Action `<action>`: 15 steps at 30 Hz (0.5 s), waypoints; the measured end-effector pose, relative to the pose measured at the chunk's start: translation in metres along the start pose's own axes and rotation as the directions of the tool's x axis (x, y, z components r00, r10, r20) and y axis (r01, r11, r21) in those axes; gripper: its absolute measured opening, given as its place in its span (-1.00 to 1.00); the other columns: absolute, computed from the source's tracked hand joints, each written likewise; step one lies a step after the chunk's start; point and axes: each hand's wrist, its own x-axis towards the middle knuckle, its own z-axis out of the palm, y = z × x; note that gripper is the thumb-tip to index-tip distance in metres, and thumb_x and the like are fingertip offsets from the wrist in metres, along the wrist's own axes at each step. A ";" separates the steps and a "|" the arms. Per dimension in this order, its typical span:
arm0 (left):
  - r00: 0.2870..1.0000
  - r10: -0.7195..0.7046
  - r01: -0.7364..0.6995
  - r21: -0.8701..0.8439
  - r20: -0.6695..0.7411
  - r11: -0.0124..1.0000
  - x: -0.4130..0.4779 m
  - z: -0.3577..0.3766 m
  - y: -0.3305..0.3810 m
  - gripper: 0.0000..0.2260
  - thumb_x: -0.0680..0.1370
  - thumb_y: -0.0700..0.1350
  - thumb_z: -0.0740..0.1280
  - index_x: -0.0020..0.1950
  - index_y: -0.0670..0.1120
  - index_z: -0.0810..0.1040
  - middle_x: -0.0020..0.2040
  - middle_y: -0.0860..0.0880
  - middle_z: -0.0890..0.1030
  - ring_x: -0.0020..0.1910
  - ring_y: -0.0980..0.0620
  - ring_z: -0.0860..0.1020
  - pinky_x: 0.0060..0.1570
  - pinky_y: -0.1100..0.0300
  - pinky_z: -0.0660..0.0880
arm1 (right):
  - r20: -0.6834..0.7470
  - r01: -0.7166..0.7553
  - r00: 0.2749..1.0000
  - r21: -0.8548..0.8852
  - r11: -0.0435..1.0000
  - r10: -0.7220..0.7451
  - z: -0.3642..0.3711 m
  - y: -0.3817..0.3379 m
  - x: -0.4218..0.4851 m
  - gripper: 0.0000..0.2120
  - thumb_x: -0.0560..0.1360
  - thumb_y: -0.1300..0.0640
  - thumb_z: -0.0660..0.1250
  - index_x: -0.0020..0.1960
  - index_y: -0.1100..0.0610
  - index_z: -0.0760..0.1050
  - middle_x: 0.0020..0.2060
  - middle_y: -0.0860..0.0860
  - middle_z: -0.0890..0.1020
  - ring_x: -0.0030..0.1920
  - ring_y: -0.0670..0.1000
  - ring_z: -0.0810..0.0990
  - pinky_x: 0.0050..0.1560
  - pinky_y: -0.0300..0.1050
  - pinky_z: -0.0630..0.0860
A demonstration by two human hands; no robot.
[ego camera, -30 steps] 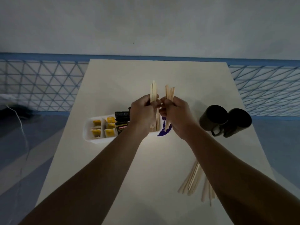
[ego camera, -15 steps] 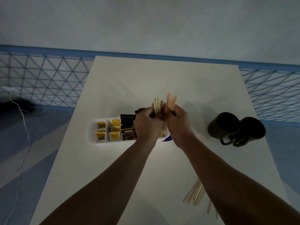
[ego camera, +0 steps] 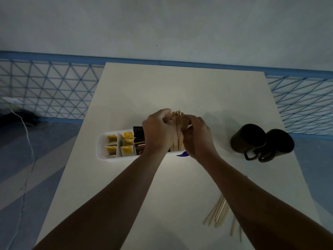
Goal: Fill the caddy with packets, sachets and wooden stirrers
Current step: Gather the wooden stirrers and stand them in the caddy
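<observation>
A white caddy [ego camera: 102, 148] lies across the middle of the table. Its left compartments hold yellow sachets [ego camera: 127, 143], and black coffee packets [ego camera: 138, 141] stand beside them. Over the caddy's right end, my left hand [ego camera: 158, 132] and my right hand [ego camera: 197, 137] both grip one upright bundle of wooden stirrers [ego camera: 177, 134], whose lower ends reach down into the caddy. A blue label [ego camera: 182, 154] shows on the caddy below my hands. More loose stirrers [ego camera: 217, 212] lie on the table near the front right, partly under my right forearm.
Two dark mugs [ego camera: 261, 142] stand side by side at the right of the table [ego camera: 180, 91]. A blue lattice fence [ego camera: 45, 89] runs behind the table. A white cable [ego camera: 27, 134] trails on the floor at the left.
My two hands, first holding separate bunches of stirrers raised above the caddy, have come together and lowered the stirrers as one bundle into the caddy's right end.
</observation>
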 end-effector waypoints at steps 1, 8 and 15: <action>1.000 -0.001 0.001 0.032 -0.002 0.999 0.003 -0.002 -0.001 -0.73 0.54 -0.26 0.34 0.23 -0.11 0.63 0.09 -0.02 0.69 0.05 0.10 0.64 0.14 0.33 0.49 | -0.005 0.016 1.000 -0.016 1.000 -0.016 -0.002 0.000 0.000 -0.70 0.58 0.27 0.26 0.29 0.12 0.51 0.15 0.07 0.56 -0.10 -0.08 0.57 -0.30 -0.49 0.42; 0.961 -0.123 0.065 0.229 0.248 0.971 0.028 -0.010 0.003 -0.66 0.56 -0.13 0.38 0.31 -0.21 0.53 0.18 -0.12 0.61 0.10 -0.05 0.59 -0.01 0.21 0.48 | 0.037 -0.066 0.997 -0.071 0.995 0.069 -0.004 -0.003 0.010 -0.55 0.59 0.20 0.31 0.47 0.14 0.35 0.25 0.09 0.52 0.08 0.04 0.61 0.05 -0.15 0.51; 0.909 -0.163 0.056 0.276 0.383 0.959 0.041 -0.008 0.006 -0.85 0.49 -0.12 0.44 -0.16 -0.18 0.55 -0.06 -0.12 0.67 -0.18 -0.10 0.67 -0.12 0.00 0.65 | 0.225 -0.097 0.966 -0.143 0.985 0.127 -0.004 -0.002 0.015 -0.61 0.59 0.31 0.16 0.35 0.04 0.43 0.21 0.12 0.60 0.11 0.10 0.57 0.12 0.00 0.55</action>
